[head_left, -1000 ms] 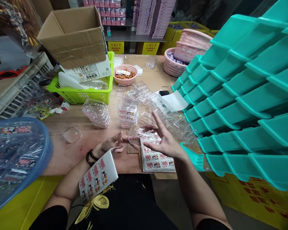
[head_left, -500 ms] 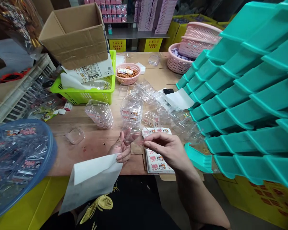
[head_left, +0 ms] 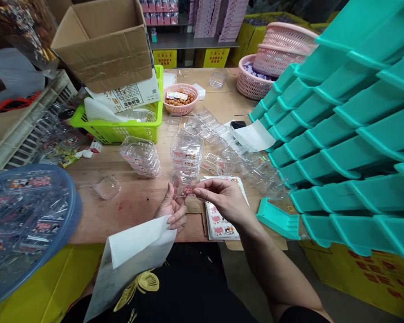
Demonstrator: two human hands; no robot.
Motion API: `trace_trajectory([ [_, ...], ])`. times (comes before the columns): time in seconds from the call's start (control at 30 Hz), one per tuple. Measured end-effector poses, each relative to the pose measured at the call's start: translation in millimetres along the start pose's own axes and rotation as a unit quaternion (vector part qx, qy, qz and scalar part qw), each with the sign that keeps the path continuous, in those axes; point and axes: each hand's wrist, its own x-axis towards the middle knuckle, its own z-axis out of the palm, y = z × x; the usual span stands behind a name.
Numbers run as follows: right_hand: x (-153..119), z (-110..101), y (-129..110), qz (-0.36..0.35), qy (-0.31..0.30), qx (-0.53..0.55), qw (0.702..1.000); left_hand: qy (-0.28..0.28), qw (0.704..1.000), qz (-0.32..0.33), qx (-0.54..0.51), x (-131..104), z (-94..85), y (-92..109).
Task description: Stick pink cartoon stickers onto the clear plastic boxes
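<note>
My left hand (head_left: 172, 207) is closed around a small clear plastic box (head_left: 179, 183). A white sheet of backing paper (head_left: 138, 244) also hangs from its fingers, over my lap. My right hand (head_left: 222, 197) pinches the edge of a clear sticker with pink print (head_left: 188, 190), which lies against the side of the box. Just behind stands a stack of clear boxes (head_left: 186, 154) bearing cat-and-pink-letter stickers. Below my right hand are printed sticker sheets (head_left: 220, 229), partly hidden by it.
More labelled boxes (head_left: 141, 157) are stacked left; a lone clear piece (head_left: 107, 187) lies nearer. Loose clear boxes (head_left: 235, 152) trail rightwards. A blue basket (head_left: 76, 211) of labelled boxes fills the left edge. Teal stacked bins (head_left: 350, 134) tower right, behind a loose teal piece (head_left: 279, 220).
My right hand has moved slightly left and up, bringing the sticker against the box, where its pink print now shows. The left hand keeps its hold; the view has shifted slightly.
</note>
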Motion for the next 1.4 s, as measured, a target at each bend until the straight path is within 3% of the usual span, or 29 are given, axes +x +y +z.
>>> trace_trajectory([
  [0.4, 4, 0, 0, 0.008, -0.005, 0.005, 1.0, 0.005, 0.999, -0.01, -0.05, -2, 8.0, 3],
  [0.7, 6, 1, 3, 0.007, 0.001, -0.035, 0.999, 0.046, 0.999, -0.007, 0.013, -2, 9.0, 1],
  [0.83, 4, 6, 6, -0.025, 0.024, -0.099, 0.994, 0.054, 0.998, 0.002, 0.044, -2, 6.7, -3],
  [0.93, 0, 9, 7, -0.063, 0.071, -0.22, 0.971, 0.051, 0.997, 0.014, 0.05, -3, -1.4, -4],
  [1.03, -6, 8, 9, -0.076, 0.156, -0.37, 0.913, 0.027, 0.999, 0.008, 0.043, -5, -14.3, -1],
  [1.1, -9, 4, 9, -0.093, 0.183, -0.428, 0.88, -0.005, 0.999, -0.031, 0.045, -8, -23.4, 3],
  [1.13, -11, 2, 9, -0.111, 0.164, -0.432, 0.88, -0.025, 0.996, -0.066, 0.049, -11, -27.6, 5],
  [1.2, -14, -2, 7, -0.148, 0.055, -0.397, 0.904, -0.063, 0.988, -0.13, 0.059, -16, -34.1, 8],
  [1.27, -16, -7, 3, -0.154, -0.074, -0.341, 0.924, -0.088, 0.982, -0.151, 0.067, -22, -37.8, 12],
  [1.3, -16, -9, 0, -0.149, -0.105, -0.321, 0.929, -0.091, 0.983, -0.142, 0.072, -25, -38.6, 14],
  [1.33, -16, -12, -4, -0.151, -0.102, -0.309, 0.933, -0.086, 0.985, -0.126, 0.082, -28, -38.9, 16],
  [1.4, -13, -14, -11, -0.183, -0.019, -0.304, 0.935, -0.051, 0.987, -0.093, 0.121, -32, -38.4, 23],
])
